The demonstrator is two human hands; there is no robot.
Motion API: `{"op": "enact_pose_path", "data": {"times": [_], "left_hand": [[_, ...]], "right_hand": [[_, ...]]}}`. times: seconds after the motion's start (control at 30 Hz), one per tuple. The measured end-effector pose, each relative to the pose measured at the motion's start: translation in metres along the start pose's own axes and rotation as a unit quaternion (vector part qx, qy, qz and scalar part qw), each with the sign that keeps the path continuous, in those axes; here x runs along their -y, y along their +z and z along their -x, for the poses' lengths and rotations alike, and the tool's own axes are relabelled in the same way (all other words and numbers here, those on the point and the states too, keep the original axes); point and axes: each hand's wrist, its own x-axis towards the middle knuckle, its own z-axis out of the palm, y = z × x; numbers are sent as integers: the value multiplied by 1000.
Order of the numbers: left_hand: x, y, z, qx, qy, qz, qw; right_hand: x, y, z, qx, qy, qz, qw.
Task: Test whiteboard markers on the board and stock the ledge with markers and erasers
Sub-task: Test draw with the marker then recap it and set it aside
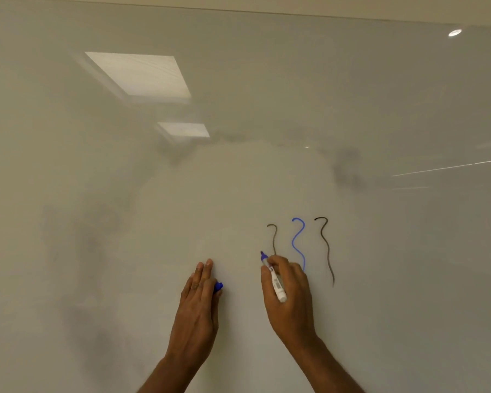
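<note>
A glossy whiteboard (238, 180) fills the view. My right hand (288, 296) grips an uncapped blue marker (275, 282), white-bodied, its tip at the board left of a faint dark squiggle (273, 236). A blue squiggle (298, 242) and a darker black squiggle (325, 248) stand to its right. My left hand (199, 302) lies flat against the board with straight fingers, and the marker's blue cap (218, 286) sticks out under its thumb side. The ledge is not in view.
Grey smudges of old ink (347, 168) mark the board at mid right and lower left. Ceiling lights reflect in the board (138, 73) at upper left. The board's top edge (295, 15) runs along the top.
</note>
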Motion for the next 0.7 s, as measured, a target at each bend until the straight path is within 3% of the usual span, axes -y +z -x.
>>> {"op": "enact_pose_path", "data": {"times": [0.1, 0.17, 0.3, 0.37, 0.47, 0.53, 0.6, 0.7], "left_hand": [[-5, -6, 0, 2, 1, 6, 1000], [-15, -14, 2, 7, -34, 45, 998], [-54, -37, 7, -22, -152, 222, 963], [-73, -47, 7, -27, -264, 388, 882], [-89, -59, 6, 10, -400, 619, 676], [-100, -67, 10, 22, -427, 690, 584], [-110, -73, 17, 40, -434, 725, 533], [-125, -76, 31, 76, -433, 746, 500]], "right_hand": [[-7, -11, 27, 30, 12, 44, 998], [-8, -21, 41, 62, 63, 44, 995], [12, -47, 53, 83, 170, -108, 976], [33, -60, 56, 103, 178, -177, 962], [56, -74, 63, 146, 196, -235, 941], [66, -81, 68, 161, 201, -257, 931], [77, -87, 75, 165, 213, -266, 925], [88, -97, 84, 154, 224, -254, 928]]}}
